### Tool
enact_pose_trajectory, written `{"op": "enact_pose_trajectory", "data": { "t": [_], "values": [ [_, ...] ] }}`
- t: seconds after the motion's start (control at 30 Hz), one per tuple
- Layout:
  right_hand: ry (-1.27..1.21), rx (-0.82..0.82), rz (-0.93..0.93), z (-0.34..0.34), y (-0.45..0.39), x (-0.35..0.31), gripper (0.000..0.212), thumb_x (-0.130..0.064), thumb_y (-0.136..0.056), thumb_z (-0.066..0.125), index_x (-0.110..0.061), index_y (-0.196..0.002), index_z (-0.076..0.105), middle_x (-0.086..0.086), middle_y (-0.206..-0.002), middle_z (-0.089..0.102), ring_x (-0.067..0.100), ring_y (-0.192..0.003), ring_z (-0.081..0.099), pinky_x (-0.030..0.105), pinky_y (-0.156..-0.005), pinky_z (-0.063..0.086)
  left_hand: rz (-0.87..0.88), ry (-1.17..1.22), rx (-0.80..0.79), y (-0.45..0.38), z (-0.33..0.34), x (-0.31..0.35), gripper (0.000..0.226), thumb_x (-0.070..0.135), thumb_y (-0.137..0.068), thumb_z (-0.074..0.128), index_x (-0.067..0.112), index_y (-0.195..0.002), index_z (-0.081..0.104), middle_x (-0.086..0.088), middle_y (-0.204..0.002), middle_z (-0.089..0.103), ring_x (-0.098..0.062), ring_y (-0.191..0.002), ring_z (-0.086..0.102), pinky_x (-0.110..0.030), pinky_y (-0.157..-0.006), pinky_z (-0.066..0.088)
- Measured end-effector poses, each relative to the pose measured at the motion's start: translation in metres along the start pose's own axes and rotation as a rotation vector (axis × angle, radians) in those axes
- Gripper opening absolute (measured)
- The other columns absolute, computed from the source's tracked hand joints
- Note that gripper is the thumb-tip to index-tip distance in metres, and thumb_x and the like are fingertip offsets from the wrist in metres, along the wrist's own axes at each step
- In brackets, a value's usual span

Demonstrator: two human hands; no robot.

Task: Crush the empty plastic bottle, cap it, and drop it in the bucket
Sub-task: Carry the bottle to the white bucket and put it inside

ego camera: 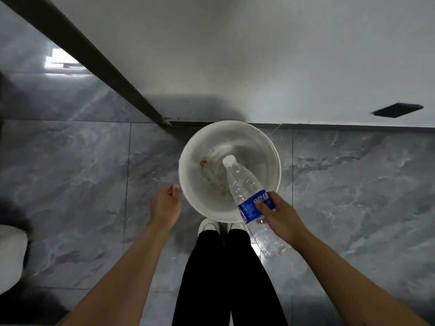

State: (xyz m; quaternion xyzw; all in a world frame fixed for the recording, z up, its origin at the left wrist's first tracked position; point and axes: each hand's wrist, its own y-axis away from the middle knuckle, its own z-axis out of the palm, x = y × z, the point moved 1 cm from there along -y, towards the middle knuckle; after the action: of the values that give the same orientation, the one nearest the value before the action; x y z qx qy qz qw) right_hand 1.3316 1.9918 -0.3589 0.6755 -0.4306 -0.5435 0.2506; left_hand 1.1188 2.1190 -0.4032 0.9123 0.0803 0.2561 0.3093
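A clear plastic bottle (244, 184) with a blue label and a white cap (229, 160) on its neck is held by my right hand (280, 217), which grips it around the label. The bottle tilts forward, with its capped end over the open white bucket (270, 147) on the floor. The bucket's inside bottom looks stained and holds nothing else that I can see. My left hand (166, 205) hangs just left of the bucket's rim, fingers curled, holding nothing.
The bucket stands on grey marble-look tiles against a white wall (259, 55), in a corner beside a dark frame bar (94, 60). My white shoes (209, 225) and black trousers are right behind the bucket. A white rounded object (10, 255) sits at the far left.
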Motion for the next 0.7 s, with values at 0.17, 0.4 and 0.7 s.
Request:
{"op": "enact_pose_trajectory", "data": {
  "t": [0.17,0.4,0.7],
  "values": [
    [0.032,0.001,-0.028,0.029,-0.074,0.016,0.019,-0.024,-0.094,0.047,-0.009,-0.102,0.057,0.017,-0.097,0.066,0.032,-0.088,0.062,0.043,-0.082,0.05,0.099,0.033,0.139,-0.057,0.039,0.0,0.018,0.014,-0.092,0.036,0.01,-0.081,0.05,0.004,-0.064,0.047,-0.015,-0.058,0.044,-0.02,-0.049,0.03],
    [0.013,0.017,0.009,0.061,-0.155,0.044,0.026,-0.02,-0.093,0.05,-0.006,-0.115,0.053,0.018,-0.107,0.065,0.032,-0.093,0.061,0.045,-0.089,0.049,0.233,0.064,0.261,-0.095,0.065,-0.007,0.027,0.017,-0.095,0.036,0.013,-0.106,0.061,0.0,-0.075,0.054,-0.001,-0.058,0.043,-0.002,-0.055,0.039],
    [-0.015,0.039,0.1,0.103,-0.277,0.076,0.033,-0.008,-0.089,0.055,-0.004,-0.12,0.045,0.022,-0.118,0.058,0.026,-0.088,0.057,0.026,-0.052,0.04,0.35,-0.026,0.301,-0.096,0.064,-0.013,0.039,0.013,-0.092,0.04,0.022,-0.127,0.051,0.009,-0.07,0.056,0.009,-0.054,0.051,0.008,-0.061,0.036]
  ]
}}
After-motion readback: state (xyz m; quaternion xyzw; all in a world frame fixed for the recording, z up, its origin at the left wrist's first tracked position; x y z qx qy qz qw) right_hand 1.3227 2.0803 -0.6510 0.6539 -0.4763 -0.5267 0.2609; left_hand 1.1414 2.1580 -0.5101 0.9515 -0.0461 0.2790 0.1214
